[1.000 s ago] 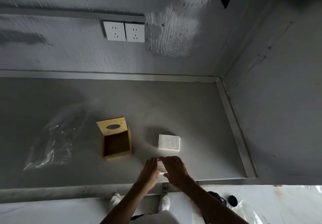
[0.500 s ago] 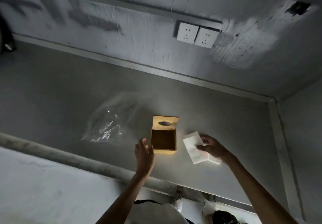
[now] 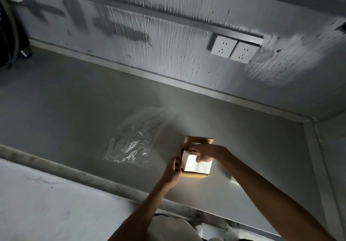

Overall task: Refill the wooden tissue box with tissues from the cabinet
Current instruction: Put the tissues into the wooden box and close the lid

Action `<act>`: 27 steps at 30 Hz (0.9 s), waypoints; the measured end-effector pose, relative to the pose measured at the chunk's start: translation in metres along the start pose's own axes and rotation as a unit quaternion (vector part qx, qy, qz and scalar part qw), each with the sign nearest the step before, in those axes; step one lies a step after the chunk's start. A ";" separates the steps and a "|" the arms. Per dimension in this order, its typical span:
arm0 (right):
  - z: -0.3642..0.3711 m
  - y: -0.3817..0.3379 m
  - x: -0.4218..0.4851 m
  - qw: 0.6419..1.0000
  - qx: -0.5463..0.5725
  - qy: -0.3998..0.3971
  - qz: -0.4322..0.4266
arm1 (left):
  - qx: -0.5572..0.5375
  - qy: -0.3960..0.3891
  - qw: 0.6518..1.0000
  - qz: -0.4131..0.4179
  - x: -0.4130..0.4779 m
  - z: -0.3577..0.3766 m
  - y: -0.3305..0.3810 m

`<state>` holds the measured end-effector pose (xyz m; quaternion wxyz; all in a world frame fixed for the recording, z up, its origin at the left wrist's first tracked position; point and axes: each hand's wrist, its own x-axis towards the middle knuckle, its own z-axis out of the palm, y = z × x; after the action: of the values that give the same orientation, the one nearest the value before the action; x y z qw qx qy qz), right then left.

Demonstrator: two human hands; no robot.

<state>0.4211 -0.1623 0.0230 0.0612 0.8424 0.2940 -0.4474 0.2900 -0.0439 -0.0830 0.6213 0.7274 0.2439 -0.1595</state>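
At the far left edge of the frame a dark, coiled-looking object [image 3: 9,34] stands against the wall, too blurred to identify. The table [image 3: 65,109] is a smooth, matte grey slab running diagonally across the frame, edged at the back by a pale raised strip where it meets the rough, streaky plastered wall [image 3: 168,40]. Near the middle, a crumpled clear plastic bag [image 3: 134,143] lies flat on the table, its creases catching bright glints. Just to its right, lower centre, sits the wooden tissue box [image 3: 194,175], a small square box of light yellowish wood with its flat lid [image 3: 198,139] tipped up at the far side. The left hand [image 3: 171,173] presses against the box's left wall, fingers curled around that edge in a steadying grip. A white, soft-looking block of tissues [image 3: 194,164], square with a faint crease, fills the box's open top. The right hand [image 3: 206,153] lies over the stack's far edge, fingers bent down onto the tissues in a closed grip. In the upper right of the frame, two glossy white square wall sockets [image 3: 234,50] are set side by side beneath a grey rail.
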 end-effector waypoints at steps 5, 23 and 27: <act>-0.003 -0.009 0.014 0.999 -0.022 -0.045 0.018 | -0.014 -0.021 1.000 -0.003 0.000 -0.003 0.001; 0.002 -0.041 0.021 0.989 -0.007 -0.102 0.104 | 0.017 -0.032 0.999 -0.011 0.007 -0.003 -0.011; 0.009 -0.038 0.025 0.993 0.014 -0.070 0.095 | 0.025 -0.030 0.999 -0.012 0.004 -0.003 -0.012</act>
<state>0.4041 -0.1241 0.0040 0.1121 0.8337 0.2015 -0.5018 0.2866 -0.0389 -0.0948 0.6077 0.7350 0.2293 -0.1948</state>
